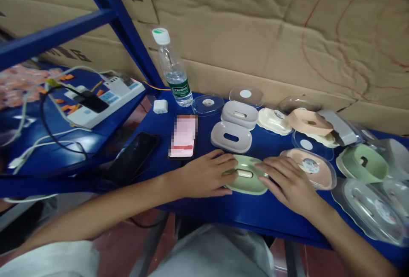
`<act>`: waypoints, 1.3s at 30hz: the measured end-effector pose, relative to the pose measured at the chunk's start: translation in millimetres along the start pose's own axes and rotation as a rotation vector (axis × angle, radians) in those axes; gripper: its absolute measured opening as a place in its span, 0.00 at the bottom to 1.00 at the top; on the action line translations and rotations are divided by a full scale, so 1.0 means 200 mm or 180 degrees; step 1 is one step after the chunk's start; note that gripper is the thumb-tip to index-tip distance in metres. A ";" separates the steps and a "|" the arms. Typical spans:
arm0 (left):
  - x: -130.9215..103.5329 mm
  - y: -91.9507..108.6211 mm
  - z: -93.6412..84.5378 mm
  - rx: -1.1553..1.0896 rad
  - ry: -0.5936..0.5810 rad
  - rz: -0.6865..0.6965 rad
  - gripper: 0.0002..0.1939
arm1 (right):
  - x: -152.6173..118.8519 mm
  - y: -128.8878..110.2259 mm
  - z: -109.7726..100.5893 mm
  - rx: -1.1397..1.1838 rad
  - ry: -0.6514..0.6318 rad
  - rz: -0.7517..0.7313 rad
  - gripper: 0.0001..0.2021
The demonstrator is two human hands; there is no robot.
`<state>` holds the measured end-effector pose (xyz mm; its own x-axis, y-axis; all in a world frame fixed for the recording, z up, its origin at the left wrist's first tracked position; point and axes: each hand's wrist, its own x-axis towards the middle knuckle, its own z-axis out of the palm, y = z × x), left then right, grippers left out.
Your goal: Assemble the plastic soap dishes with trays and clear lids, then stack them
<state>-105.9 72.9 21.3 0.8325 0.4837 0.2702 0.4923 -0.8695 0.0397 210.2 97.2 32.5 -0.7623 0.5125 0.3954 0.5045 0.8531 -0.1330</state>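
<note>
A light green oval dish (pixel 249 186) with a pale bar in its middle slot lies on the blue table. My left hand (pixel 207 174) rests at its left side, fingers spread over the rim and partly on the dish. At the right rim is my right hand (pixel 287 180), its fingers apart and fingertips touching the edge. Just behind the dish sits a pale grey tray (pixel 217 136) with an oval hole, and a matching grey piece (pixel 249 115) stands behind that. A peach dish (pixel 324 174) under a clear lid lies beyond my right hand.
A phone (pixel 183 136) with a lit screen, a dark phone (pixel 136 153), a white charger (pixel 160 106) and a water bottle (pixel 179 85) stand to the left. Several dishes and clear lids crowd the right, including a green one (pixel 370 164). Cardboard (pixel 239 25) rises behind.
</note>
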 end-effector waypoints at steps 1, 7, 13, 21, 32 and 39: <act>0.00 -0.01 0.01 -0.0039 -0.0018 0.0015 0.19 | 0.00 0.02 0.00 -0.0058 -0.0034 0.0042 0.11; -0.03 -0.03 0.02 -0.0409 0.0079 -0.0109 0.23 | -0.02 0.13 -0.04 -0.0062 0.0070 0.0458 0.10; -0.05 -0.06 0.03 -0.0709 0.0098 -0.0252 0.23 | -0.04 0.19 -0.09 0.0139 0.0140 0.0776 0.09; -0.06 -0.05 0.05 -0.0692 0.0247 -0.0243 0.22 | -0.05 0.21 -0.08 0.0102 0.0095 0.0801 0.11; -0.07 -0.04 0.05 -0.0672 0.0257 -0.0128 0.21 | 0.03 0.12 -0.20 -0.0103 0.0532 0.0437 0.17; -0.06 -0.05 0.07 -0.0876 0.0313 -0.0089 0.15 | 0.45 0.29 -0.11 -0.0610 -0.0397 0.0671 0.17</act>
<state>-117.0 78.0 4.1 0.7843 0.5075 0.3567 0.4161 -0.8569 0.3042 178.6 190.9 80.2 -0.6706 0.6943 0.2612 0.7150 0.6988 -0.0216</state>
